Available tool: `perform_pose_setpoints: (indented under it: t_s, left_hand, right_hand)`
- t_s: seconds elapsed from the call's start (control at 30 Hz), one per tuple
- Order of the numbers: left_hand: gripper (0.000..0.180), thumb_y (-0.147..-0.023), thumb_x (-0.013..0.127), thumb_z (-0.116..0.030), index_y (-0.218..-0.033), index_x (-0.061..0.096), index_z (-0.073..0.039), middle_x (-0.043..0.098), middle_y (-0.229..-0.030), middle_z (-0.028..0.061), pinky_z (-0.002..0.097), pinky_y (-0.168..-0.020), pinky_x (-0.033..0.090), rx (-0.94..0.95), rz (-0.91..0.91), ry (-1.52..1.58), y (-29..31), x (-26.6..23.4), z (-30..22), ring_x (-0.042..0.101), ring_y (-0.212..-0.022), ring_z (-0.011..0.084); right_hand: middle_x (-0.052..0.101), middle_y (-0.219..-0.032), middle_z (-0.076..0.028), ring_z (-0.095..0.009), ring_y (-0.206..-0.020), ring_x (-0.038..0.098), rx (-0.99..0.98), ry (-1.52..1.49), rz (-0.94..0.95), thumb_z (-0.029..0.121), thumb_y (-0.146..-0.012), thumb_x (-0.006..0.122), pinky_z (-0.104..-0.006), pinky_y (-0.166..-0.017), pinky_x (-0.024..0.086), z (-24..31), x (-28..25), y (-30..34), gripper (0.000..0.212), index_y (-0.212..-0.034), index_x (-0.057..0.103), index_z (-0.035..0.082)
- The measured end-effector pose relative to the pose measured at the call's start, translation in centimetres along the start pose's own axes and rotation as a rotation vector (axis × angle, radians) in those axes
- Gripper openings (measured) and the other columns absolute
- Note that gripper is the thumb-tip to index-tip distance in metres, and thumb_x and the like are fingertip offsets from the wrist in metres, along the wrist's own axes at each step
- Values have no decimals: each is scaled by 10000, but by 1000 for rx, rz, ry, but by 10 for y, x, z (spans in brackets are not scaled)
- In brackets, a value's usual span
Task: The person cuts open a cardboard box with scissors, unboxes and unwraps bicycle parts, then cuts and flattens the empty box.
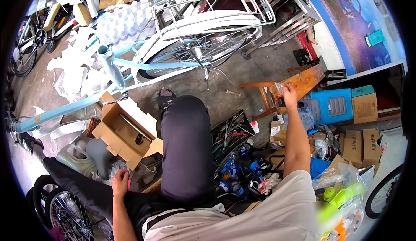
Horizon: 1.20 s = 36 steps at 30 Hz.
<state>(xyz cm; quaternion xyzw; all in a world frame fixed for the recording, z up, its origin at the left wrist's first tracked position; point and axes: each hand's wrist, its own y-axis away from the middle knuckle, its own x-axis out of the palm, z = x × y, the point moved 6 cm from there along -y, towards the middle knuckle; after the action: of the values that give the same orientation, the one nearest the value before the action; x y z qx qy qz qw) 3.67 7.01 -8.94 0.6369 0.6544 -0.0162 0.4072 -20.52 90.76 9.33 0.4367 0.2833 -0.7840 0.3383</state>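
My right hand is stretched out to the wooden stool, its fingers closed at the near end of the seat. Something pale and see-through shows at the fingertips, with a small dark piece below; what they are I cannot make out. Low on the left, my left hand is closed beside my thigh, with a bit of pink at its fingers. Near it stand an open cardboard box holding a metal tube, and a grey bicycle saddle. Ahead is a light blue bicycle frame with a rear wheel, white mudguard and silver rack.
Tools lie in a heap right of my knee, beside blue bottles and parts. A blue plastic stool and cardboard boxes stand at the right. A wrench lies on the floor. Bicycle wheels are at lower left.
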Motion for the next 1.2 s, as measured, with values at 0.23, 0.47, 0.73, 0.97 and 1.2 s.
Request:
perform_pose_setpoints:
  t_s: [0.23,0.47,0.73,0.97,1.2]
  left_hand:
    - [181,-954,654,-158,-1036,715,-8,732,-895,137,329,-765,536,-7,-247,81,-3,-32,-22,686,-813,177]
    - [189,-914,682,-130,-1067,675,-18,674,-886,125,363,-722,526,195,-457,21,-18,-59,-78,645,-753,259]
    - [314,-896,690,-152,-1207,673,-112,644,-844,126,426,-665,547,423,-370,-306,-30,-47,-109,660,-727,343]
    - [379,-913,673,-166,-1290,641,-143,723,-956,119,445,-683,578,399,-183,-148,-33,-21,-88,703,-778,356]
    - [337,-902,679,-165,-1235,656,-119,713,-915,127,455,-659,569,334,-42,-116,-37,-20,-79,694,-755,366]
  right_hand:
    - [703,-1163,-122,-240,-1028,684,-505,51,-269,112,-1012,478,-395,-984,501,138,-100,-35,262,-1143,687,22]
    - [679,-1076,-165,-256,-992,624,-1339,-674,287,167,-1009,512,-387,-912,480,402,-126,169,367,-1263,598,-84]
    - [709,-945,-131,-335,-879,709,-1535,22,1109,219,-912,651,-443,-753,572,491,221,415,203,-1024,692,55]
    - [676,-1212,-72,-266,-1200,593,-1661,754,1038,224,-855,700,-408,-932,501,370,433,512,231,-1053,756,118]
    - [641,-1310,-29,-251,-1306,492,-1697,959,1064,259,-1045,445,-421,-1000,416,325,470,539,351,-1307,651,151]
